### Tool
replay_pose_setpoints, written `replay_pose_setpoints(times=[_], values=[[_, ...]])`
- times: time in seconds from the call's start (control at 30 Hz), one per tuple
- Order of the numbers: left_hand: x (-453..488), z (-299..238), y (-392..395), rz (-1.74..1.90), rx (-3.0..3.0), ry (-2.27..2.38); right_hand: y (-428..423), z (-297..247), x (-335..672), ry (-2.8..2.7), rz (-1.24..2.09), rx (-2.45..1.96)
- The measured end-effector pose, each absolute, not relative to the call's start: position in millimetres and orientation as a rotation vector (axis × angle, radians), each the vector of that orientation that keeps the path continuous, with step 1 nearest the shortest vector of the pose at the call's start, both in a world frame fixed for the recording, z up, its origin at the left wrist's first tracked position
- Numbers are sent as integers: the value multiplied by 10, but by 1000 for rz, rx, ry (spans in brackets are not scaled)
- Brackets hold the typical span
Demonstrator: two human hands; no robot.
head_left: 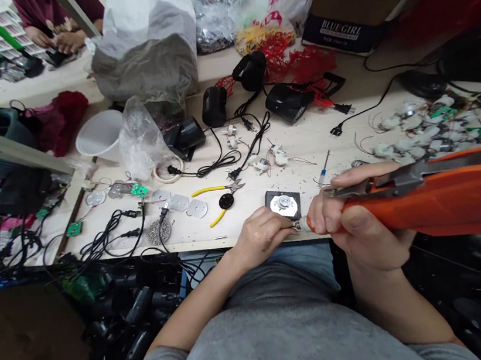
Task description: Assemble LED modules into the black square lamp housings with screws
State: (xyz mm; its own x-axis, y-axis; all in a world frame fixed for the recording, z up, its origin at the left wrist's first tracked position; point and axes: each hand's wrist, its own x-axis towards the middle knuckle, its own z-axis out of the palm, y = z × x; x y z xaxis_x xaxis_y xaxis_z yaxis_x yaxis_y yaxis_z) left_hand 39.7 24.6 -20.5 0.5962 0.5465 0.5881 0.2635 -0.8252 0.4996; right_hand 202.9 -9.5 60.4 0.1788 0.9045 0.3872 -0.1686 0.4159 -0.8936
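My right hand (357, 223) is wrapped round an orange power screwdriver (437, 195) with a metal lever along its top. The tool lies almost level, its nose pointing left. My left hand (263, 233) is closed in a pinch at the nose, on the thin metal bit (296, 225); its exact end is hidden by my fingers. Just beyond the hands, on the table, a small motor part (285, 202) with a bright metal plate sits on a dark square block (296, 196). A small screwdriver with a clear handle (322, 177) lies behind my right hand.
Yellow-handled pliers (212, 190) and a black disc (226, 201) lie left of the block. Metal plates (178, 202), cords and black housings (290, 101) spread behind. Motor parts (414, 121) are heaped at right. The table's front edge (196, 246) runs before me; a co-worker's hands (69, 43) are far left.
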Motion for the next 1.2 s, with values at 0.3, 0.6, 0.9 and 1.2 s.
replay_pose_setpoints(times=[0.3, 0.6, 0.9, 1.2], values=[[383, -214, 421, 1157, 2295, 897, 163, 886, 2198, -1018, 786, -760], [587, -430, 499, 965, 2345, 952, 428, 521, 2234, -1043, 907, -796], [582, -459, 506, 995, 2316, 960, 448, 460, 2184, -995, 899, -759], [585, -494, 495, 1014, 2313, 956, 477, 462, 2153, -1026, 987, -816]])
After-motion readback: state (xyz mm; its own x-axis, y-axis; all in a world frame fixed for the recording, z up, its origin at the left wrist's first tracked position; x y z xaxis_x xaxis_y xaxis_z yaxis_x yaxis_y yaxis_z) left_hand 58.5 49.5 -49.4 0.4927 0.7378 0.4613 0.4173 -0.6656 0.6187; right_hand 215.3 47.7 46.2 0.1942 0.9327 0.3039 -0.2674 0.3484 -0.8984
